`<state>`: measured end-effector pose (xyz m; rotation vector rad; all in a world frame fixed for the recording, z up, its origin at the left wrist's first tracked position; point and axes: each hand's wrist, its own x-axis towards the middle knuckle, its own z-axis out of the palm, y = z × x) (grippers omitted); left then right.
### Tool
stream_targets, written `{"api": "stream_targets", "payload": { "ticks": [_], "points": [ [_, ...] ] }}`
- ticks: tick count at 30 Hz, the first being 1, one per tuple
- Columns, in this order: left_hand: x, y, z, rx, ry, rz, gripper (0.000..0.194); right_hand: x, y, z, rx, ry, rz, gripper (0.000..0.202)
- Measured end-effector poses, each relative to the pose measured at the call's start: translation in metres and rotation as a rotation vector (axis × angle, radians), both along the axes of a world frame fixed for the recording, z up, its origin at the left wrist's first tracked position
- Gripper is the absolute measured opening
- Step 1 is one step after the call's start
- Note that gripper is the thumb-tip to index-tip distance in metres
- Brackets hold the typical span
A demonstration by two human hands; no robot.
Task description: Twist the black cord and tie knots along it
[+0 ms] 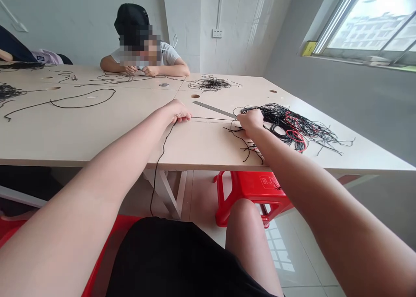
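A thin black cord (211, 118) is stretched straight between my two hands, just above the pale table (130, 145). My left hand (179, 112) pinches it at one end of that stretch, and its loose tail hangs over the table's front edge. My right hand (251, 120) is closed on the cord at the other end. A steel ruler (214, 109) lies flat behind the cord, its right end reaching my right hand. Beside and beyond my right hand lies a large bundle of black cords (312, 130) with some red cord (297, 136) in it. Short cord ends lie near my right wrist.
Across the table a person in a black cap (131, 21) leans over a cord. A loose cord pile (214, 83) lies at the back, and a looped cord (81, 107) at the left. Below the table stands a red stool (250, 184).
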<state>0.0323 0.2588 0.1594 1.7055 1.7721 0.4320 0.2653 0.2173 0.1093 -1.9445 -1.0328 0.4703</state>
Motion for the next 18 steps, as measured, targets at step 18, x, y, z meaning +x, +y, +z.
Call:
{"api": "stream_targets", "payload": {
  "ticks": [18],
  "points": [
    [0.001, -0.006, -0.009, 0.106, 0.006, -0.006, 0.020, 0.006, 0.010, -0.005, 0.090, -0.048, -0.023, 0.038]
  ]
}}
